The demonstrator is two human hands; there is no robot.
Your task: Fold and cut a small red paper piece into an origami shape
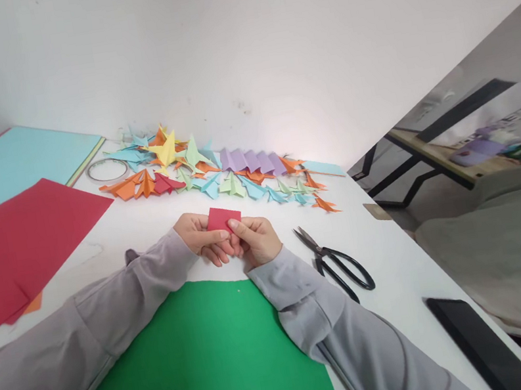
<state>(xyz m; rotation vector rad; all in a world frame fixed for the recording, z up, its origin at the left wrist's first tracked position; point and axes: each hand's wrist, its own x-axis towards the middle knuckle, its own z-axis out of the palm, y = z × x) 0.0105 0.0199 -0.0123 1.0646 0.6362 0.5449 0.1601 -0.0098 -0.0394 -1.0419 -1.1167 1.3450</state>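
Note:
A small red square of paper [222,215] is held up between my two hands above the table. My left hand [201,237] pinches its left side, thumb lying along the lower edge. From the right, my right hand [258,238] grips it with the thumb pressed on its lower right corner. The fingertips of both hands meet beneath the paper, partly hidden. Below my wrists lies a large green sheet [194,366]. Black-handled scissors [328,257] rest to the right of my right hand, blades pointing away and slightly apart.
Folded paper pieces in several colours [233,183] lie along the wall. At left are a large red sheet [23,241], a stack of light blue sheets [20,162] and a tape roll [107,170]. A black phone [479,341] lies near the right table edge.

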